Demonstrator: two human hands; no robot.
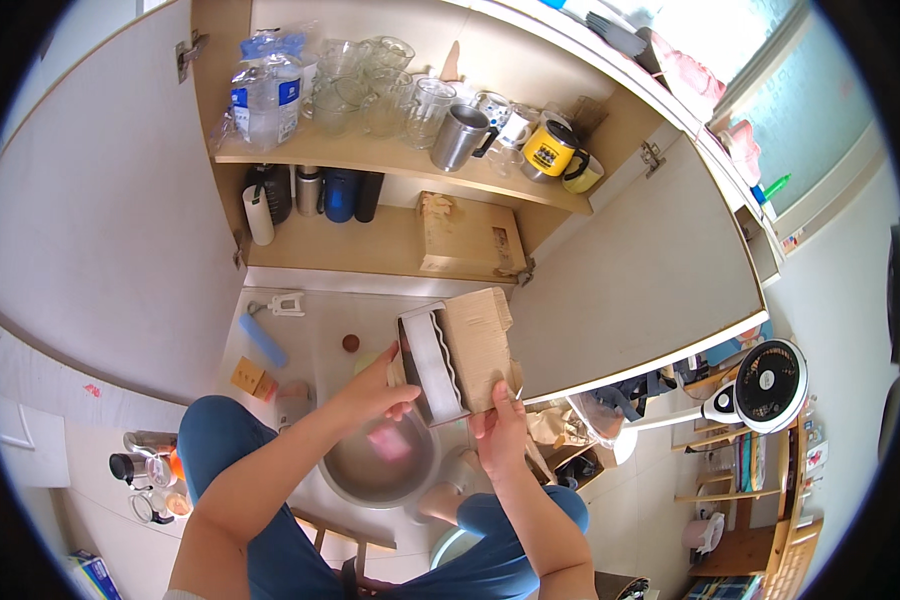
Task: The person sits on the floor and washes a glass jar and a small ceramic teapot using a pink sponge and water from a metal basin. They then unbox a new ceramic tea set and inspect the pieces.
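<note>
Both my hands hold an opened cardboard box (pixel 480 341) above a basin on the floor. The box has a brown corrugated flap folded out on the right and a whitish panel with a wavy edge on the left. My left hand (pixel 379 394) grips the left side, its thumb across the lower front. My right hand (pixel 501 431) pinches the lower right corner of the flap. Below, the grey basin (pixel 371 504) contains cloudy water and a pink cloth (pixel 388 442). What the box contains cannot be made out.
Ahead is an open cabinet with glass mugs (pixel 390 97), a steel mug (pixel 460 139), a yellow mug (pixel 550 150), bottles (pixel 339 193) and another cardboard box (pixel 471 234). Its doors (pixel 120 217) flank me. Kettles and jars (pixel 146 469) stand left; a white fan (pixel 769 386) stands right.
</note>
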